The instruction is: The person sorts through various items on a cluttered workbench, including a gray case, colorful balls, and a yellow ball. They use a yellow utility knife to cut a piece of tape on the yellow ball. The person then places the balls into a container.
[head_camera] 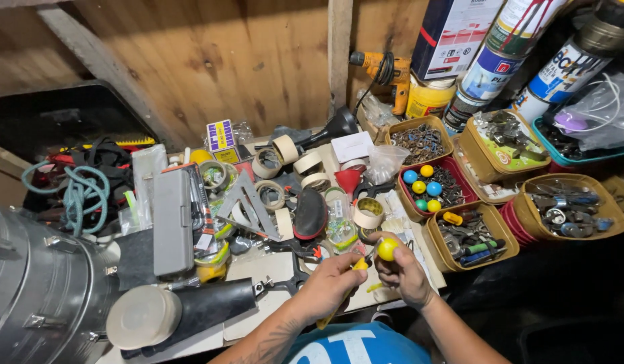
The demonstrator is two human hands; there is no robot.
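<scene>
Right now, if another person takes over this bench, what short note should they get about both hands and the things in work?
Left hand: closed on a thin yellow tool, its tip at the ball.
Right hand: holds a yellow ball between the fingertips.
Nearby: more coloured balls lie in the red tray of small metal parts; tape rolls sit further back.
Done: one yellow ball is in hand.
Left: the other balls are in the tray, untouched.
</scene>
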